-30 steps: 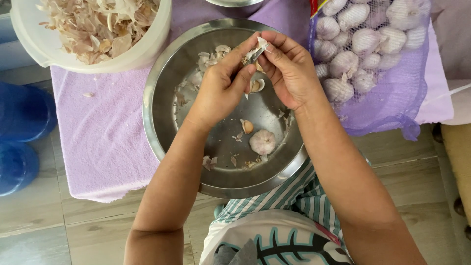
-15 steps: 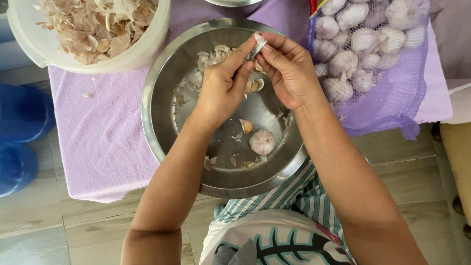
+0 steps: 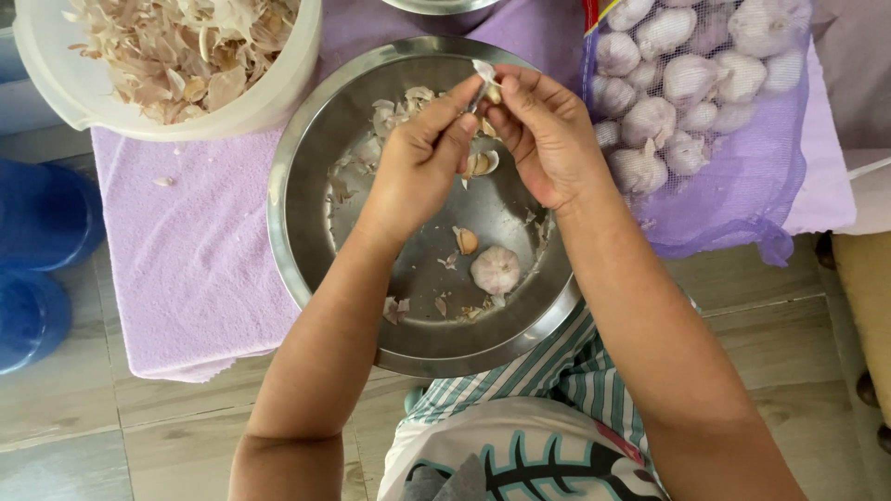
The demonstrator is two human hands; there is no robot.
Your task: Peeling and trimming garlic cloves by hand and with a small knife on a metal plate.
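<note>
Papery white skin on garlic clove point(image 3: 484, 82) — light, brittle, slippery; left hand point(image 3: 422, 162) and right hand point(image 3: 548, 139) together, fingertips pinching its ends.

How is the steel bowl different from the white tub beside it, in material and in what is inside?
The steel bowl is shiny metal and wide; the white tub is matt plastic. The steel bowl holds one whole garlic bulb, a clove and few skins; the white tub is heaped with dry garlic skins. Both are round and stand on the purple cloth.
</note>
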